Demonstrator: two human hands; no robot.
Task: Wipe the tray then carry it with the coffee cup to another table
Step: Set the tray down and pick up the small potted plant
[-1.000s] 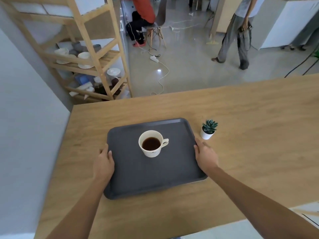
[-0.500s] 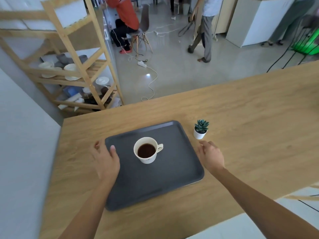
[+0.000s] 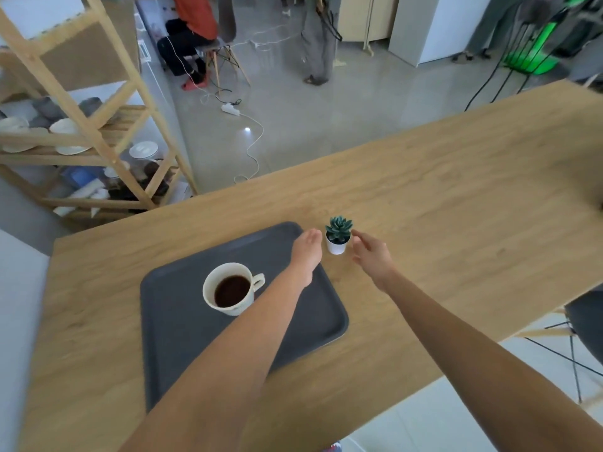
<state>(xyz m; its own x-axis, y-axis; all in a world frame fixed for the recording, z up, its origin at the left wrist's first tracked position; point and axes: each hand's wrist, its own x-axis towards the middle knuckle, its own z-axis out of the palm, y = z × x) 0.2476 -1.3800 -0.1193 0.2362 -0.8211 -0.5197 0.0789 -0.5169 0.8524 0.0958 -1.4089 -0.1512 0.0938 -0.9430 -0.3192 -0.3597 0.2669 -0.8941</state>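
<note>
Fingers (image 3: 365,240) of both hands, loosely apart and holding nothing, flank the small potted succulent (image 3: 338,239), while tray (image 3: 182,340) and coffee cup (image 3: 230,289) lie nearer the person.

tray (image 3: 182,347) – dark grey, flat on table | coffee cup (image 3: 230,288) – white, seemingly near-full

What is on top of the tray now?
On the tray stands a cup holding dark coffee, handle pointing right. The left forearm crosses above the tray's right part and hides the surface beneath it, so anything lying there cannot be seen.
</note>
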